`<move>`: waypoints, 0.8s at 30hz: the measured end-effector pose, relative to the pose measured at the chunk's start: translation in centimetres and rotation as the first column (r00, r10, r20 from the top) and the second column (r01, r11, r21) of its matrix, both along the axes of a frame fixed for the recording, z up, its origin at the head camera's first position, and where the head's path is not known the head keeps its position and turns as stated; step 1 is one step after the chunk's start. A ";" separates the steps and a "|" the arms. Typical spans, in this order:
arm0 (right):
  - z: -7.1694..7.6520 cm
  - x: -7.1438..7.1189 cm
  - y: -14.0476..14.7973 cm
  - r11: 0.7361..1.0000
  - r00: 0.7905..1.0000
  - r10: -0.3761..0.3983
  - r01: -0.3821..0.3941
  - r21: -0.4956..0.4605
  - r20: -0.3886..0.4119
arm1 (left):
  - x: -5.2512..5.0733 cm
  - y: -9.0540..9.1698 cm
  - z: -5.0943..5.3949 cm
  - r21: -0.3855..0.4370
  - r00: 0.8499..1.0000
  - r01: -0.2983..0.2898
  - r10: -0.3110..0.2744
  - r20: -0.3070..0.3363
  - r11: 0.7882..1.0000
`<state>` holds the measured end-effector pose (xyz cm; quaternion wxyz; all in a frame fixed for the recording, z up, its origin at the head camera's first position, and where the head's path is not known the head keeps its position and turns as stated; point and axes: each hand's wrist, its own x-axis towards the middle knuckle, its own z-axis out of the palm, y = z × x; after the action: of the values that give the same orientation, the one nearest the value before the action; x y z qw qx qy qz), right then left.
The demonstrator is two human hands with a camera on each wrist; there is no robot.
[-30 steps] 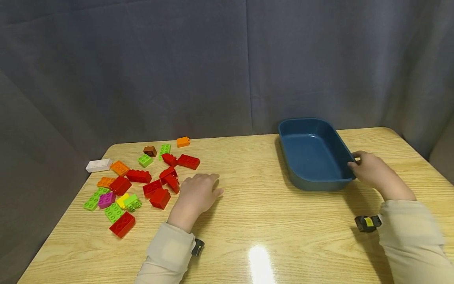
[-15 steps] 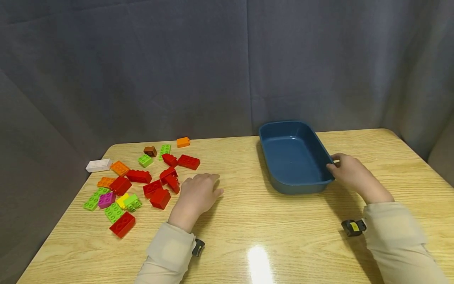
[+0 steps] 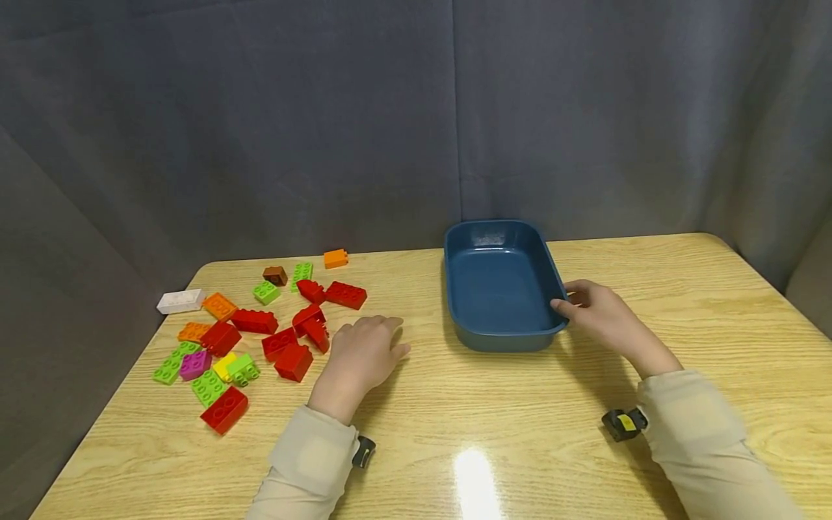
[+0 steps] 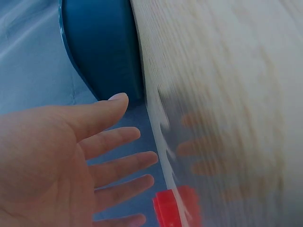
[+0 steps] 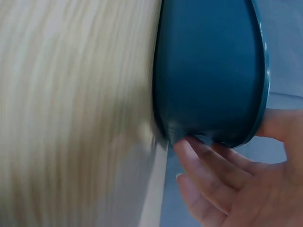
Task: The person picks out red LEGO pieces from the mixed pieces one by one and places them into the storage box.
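While its right side is gripped near the front corner by the right hand (image 3: 601, 315), the blue tray (image 3: 505, 343) is seen towards the middle of the worktop (image 3: 539, 426), close to the far edge. One second earlier it was placed well over to the right; it has since been shifted leftward, and the right hand has been carried along with it. The gap to the left hand (image 3: 364, 352) has thus been narrowed, though the tray and that hand are seen apart in the head view. In the right wrist view, the thumb is hooked at the rim and the fingers are set against the tray's outer side.

The left hand is held relaxed, fingers spread and nothing grasped, above the worktop; its position has not been altered. Just beside it a red brick (image 3: 294, 362) is found. The scatter of bricks farther left has likewise been undisturbed: a white brick (image 3: 180, 301) is seen at the left edge, a purple brick (image 3: 196, 365) beside green ones, a brown brick (image 3: 275, 275) farther back, and an orange brick (image 3: 335, 258) near the far edge.
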<state>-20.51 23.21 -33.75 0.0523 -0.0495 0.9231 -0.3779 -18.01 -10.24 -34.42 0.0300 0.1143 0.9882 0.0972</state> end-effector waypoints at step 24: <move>-2.1 0.2 -3.2 0.851 0.988 0.027 0.058 -0.522 0.154 | -0.2 -0.7 0.2 0.003 1.000 -0.023 0.023 0.018 1.000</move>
<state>-20.26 20.06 -35.81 0.1056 -0.0249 0.7783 -0.6185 -18.17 -10.89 -34.25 0.0376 0.1021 0.9890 0.1003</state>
